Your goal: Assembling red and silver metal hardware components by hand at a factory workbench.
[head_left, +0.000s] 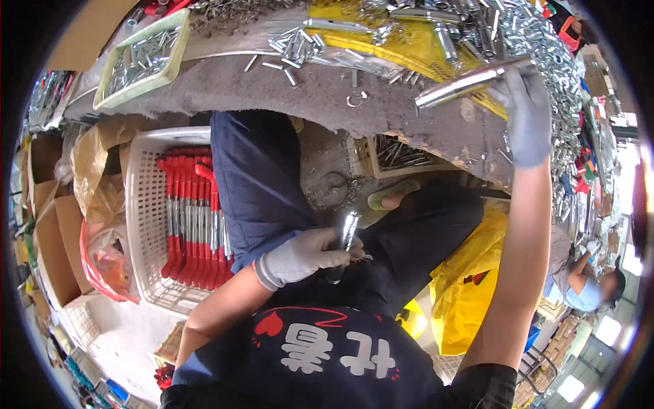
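My left hand (300, 258), in a grey glove, is closed around a short shiny metal cylinder (350, 226) with a dark lower end, held above my lap. The cylinder stands tilted, and the fingers hide its middle. Farther right, my right hand (528, 123), also gloved, is closed on one end of a long chrome tube (460, 86) over the bench. The tube's free end points left and slightly down. Beneath and behind it lies a yellow tray (409, 56) bearing several metal tubes and small parts.
A fuzzy-covered bench (272, 85) holds a pale tray (102, 95) of pins and heaps of loose metal parts (565, 82). At my left stands a white basket (146, 204) of red-handled tools (194, 218). A yellow bag (463, 286) hangs by my right leg. Another person (579, 273) sits farther right.
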{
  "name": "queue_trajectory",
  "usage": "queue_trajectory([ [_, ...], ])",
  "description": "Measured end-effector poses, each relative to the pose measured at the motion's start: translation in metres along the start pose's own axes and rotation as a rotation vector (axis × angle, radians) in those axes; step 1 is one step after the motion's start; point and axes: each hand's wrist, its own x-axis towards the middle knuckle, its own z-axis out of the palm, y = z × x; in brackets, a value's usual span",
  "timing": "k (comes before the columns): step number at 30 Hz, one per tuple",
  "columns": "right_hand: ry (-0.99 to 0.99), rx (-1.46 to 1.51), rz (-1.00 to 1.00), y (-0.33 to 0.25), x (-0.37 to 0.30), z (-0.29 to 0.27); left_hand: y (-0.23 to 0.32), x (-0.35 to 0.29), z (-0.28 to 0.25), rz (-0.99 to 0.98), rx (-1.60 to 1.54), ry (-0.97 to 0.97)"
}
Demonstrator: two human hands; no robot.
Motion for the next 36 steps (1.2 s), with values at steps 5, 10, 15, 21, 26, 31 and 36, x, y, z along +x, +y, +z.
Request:
queue_trajectory([
  [5, 0.316, 0.137, 0.142, -0.017, 0.037, -0.014, -0.005, -0.002, -0.002, -0.019, -0.361, 0.035],
  [10, -0.063, -0.582, -0.339, -0.019, 0.019, -0.044, 0.003, 0.006, -0.004, 0.006, -0.305, 0.087],
  [15, -0.277, 0.089, 0.396, -0.004, -0.105, 0.062, -0.012, 0.015, -0.009, 0.049, -0.160, -0.026],
  [21, -0.759, -0.095, 0.606, 0.025, -0.143, 0.089, -0.020, 0.010, -0.004, -0.016, 0.207, -0.006],
  [26, -0.779, -0.087, 0.558, 0.045, -0.188, 0.090, 0.014, -0.004, -0.040, 0.265, 0.469, 0.142],
  [31, -1.002, -0.624, 0.163, 0.011, -0.146, 0.111, 0.039, 0.019, -0.031, 0.301, 0.468, 0.256],
  [36, -0.411, -0.654, -0.201, -0.022, -0.044, 0.134, 0.029, 0.017, -0.043, 0.080, 0.331, 0.333],
])
